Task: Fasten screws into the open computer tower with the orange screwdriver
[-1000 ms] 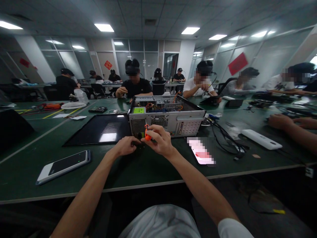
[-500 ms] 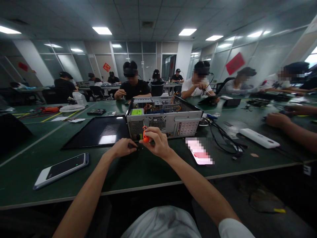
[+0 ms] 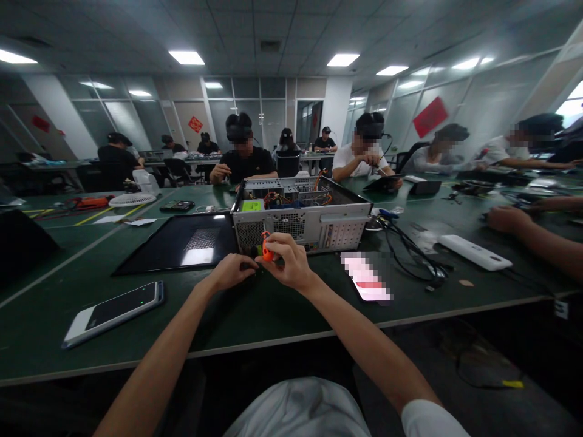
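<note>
An open grey computer case [image 3: 314, 221] lies on the green table [image 3: 255, 315], its rear panel facing me. My right hand [image 3: 289, 264] grips a small screwdriver with an orange handle [image 3: 265, 247], held low against the case's rear near the power supply grille. My left hand [image 3: 230, 271] rests on the table just left of it, fingers curled at the screwdriver's tip; whether it pinches something small is hidden.
A black side panel [image 3: 182, 241] lies left of the case. A white-edged phone [image 3: 113, 311] sits front left, another phone [image 3: 367, 276] right of my hand. Black cables [image 3: 414, 255] and a white device [image 3: 473, 252] lie to the right. Other people work around the table.
The view has drifted slightly. My hands have stayed at the case's rear, with the orange handle shifting a little in my right fingers.
</note>
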Motion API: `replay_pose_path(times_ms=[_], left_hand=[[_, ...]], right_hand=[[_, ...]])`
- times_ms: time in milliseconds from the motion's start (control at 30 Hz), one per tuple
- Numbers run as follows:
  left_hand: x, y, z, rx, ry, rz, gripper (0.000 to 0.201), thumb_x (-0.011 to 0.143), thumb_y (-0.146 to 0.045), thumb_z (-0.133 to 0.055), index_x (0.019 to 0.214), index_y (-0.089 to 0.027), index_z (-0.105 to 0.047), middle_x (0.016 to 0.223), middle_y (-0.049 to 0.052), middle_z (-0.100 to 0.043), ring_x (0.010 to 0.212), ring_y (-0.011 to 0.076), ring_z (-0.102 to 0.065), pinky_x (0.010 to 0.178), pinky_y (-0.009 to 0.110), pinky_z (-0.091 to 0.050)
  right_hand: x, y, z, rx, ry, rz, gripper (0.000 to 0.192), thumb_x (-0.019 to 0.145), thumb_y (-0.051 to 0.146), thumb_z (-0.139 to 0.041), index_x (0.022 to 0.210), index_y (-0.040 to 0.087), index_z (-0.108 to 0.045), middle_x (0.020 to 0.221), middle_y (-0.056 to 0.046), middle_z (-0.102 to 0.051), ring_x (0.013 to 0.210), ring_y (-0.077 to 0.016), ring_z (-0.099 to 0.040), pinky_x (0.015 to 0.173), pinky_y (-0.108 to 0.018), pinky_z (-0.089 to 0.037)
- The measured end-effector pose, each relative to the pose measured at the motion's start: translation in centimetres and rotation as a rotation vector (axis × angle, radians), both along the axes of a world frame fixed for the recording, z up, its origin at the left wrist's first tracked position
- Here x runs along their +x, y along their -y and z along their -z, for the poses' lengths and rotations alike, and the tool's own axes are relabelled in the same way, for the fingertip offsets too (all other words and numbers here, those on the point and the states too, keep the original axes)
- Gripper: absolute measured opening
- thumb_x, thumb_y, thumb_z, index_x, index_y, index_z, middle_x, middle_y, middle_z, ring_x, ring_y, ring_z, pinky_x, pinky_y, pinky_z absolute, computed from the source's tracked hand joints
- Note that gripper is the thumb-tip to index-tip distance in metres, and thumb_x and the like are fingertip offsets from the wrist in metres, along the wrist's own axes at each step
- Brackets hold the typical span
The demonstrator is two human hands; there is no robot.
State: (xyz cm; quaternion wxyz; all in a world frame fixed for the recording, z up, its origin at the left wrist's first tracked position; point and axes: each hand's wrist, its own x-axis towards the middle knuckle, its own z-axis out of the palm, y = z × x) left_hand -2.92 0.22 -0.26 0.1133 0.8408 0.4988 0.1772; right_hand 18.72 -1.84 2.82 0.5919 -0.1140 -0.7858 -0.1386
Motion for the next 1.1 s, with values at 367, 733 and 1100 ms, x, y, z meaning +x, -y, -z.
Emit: replay_pose_path(times_ms=[367,733,1100], left_hand=[[0.3,0.2,-0.1,0.006,0.075,0.046,0.035,0.076,-0.005,-0.054,0.097,-0.019,-0.078,0.082,0.000,-0.075,0.073,0.0145,-0.067,0.073,0.023,-0.048],[0.2,-0.3,0.6,-0.049,0.025,0.065,0.026,0.080,-0.044,-0.069,0.088,-0.021,-0.078,0.084,0.003,-0.076,0.074,0.0177,-0.067,0.068,0.025,-0.047],[0.4,-0.4,1.1,-0.091,0.151,0.099,0.024,0.083,-0.037,-0.066,0.097,-0.021,-0.078,0.098,0.003,-0.078,0.085,0.0193,-0.070,0.079,0.027,-0.051]], right_hand=[[0.0,-0.2,0.2,-0.007,0.028,0.036,0.024,0.096,0.033,-0.060,0.113,0.022,-0.047,0.110,-0.009,-0.063,0.078,-0.0110,-0.066,0.064,-0.022,-0.054],[-0.1,-0.2,0.5,0.056,0.057,0.068,0.024,0.092,0.033,-0.065,0.111,0.020,-0.058,0.105,-0.009,-0.063,0.085,-0.0135,-0.068,0.069,-0.022,-0.055],[0.2,-0.1,0.0,0.071,-0.043,0.050,0.029,0.090,0.034,-0.068,0.113,0.020,-0.057,0.103,-0.008,-0.064,0.086,-0.0141,-0.066,0.070,-0.023,-0.054]])
